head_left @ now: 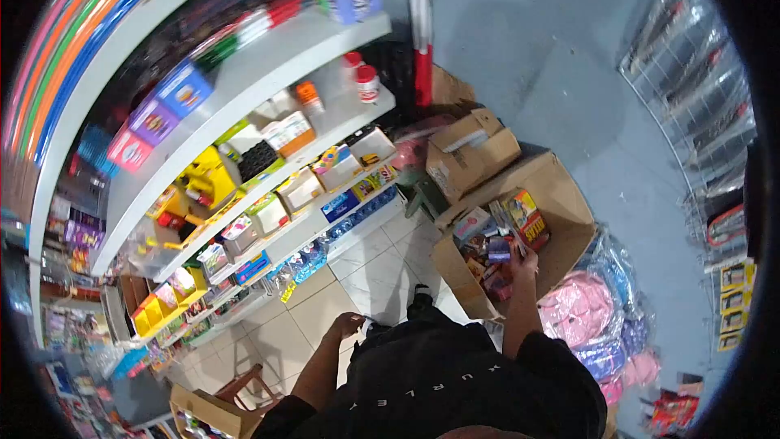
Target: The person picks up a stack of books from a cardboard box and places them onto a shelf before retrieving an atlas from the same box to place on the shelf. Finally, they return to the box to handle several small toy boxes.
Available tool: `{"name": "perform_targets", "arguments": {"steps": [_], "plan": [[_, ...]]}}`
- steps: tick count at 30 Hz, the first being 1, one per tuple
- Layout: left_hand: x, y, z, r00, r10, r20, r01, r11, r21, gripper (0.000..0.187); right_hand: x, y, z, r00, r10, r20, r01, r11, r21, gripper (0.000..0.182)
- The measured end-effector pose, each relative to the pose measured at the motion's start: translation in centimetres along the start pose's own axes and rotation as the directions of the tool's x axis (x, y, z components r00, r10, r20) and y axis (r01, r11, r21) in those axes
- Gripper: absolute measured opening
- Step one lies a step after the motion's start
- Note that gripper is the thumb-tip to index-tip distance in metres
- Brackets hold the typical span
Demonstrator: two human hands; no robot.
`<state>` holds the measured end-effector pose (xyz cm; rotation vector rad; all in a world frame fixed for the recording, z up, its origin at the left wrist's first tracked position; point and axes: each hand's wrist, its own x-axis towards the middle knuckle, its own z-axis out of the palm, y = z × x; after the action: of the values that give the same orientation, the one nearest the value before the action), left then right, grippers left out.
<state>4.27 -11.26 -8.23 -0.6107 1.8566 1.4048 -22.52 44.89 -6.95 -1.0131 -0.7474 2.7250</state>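
Note:
My right hand (pixel 524 262) reaches into a large open cardboard box (pixel 569 249) on the floor. Its fingers are closed beside a small purple packet (pixel 498 250); what they grip is too small to make out. Around it in the box lie a yellow and red box (pixel 526 218), a pale blue packet (pixel 471 225) and other small colourful packages. My left hand (pixel 348 325) hangs low over the tiled floor, away from the box. Its fingers are curled together, and whatever they may hold is hidden.
Shelves (pixel 268 73) of small boxed goods and trays run along the left. A closed cardboard carton (pixel 474 152) stands behind the open box. Plastic-wrapped pink bags (pixel 578 309) lie to its right, and a wire rack (pixel 662 118) is on the blue wall. A wooden stool (pixel 246 386) stands at lower left.

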Motion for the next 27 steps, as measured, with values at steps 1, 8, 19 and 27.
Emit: {"name": "perform_targets", "arguments": {"steps": [1,8,19,27], "plan": [[-0.1,-0.2,-0.3,1.0,0.022,-0.01,-0.022,1.0,0.0,0.033,-1.4,0.2,1.3,0.998,-0.003,0.056,0.005,0.999,-0.035,0.03],[-1.3,-0.1,-2.9,0.995,0.085,-0.043,-0.085,0.996,0.011,0.032,-11.0,-1.3,10.6,0.96,-0.168,0.226,0.249,0.88,-0.405,0.025],[-3.7,2.7,-3.1,0.931,0.345,-0.12,-0.359,0.923,-0.137,0.029,-20.9,8.1,22.9,0.897,-0.247,0.367,0.409,0.781,-0.473,0.055],[-9.6,7.8,-5.8,0.753,0.516,-0.408,-0.521,0.846,0.108,0.035,-21.1,17.5,24.3,0.714,0.21,0.668,0.488,0.534,-0.69,0.039]]}}
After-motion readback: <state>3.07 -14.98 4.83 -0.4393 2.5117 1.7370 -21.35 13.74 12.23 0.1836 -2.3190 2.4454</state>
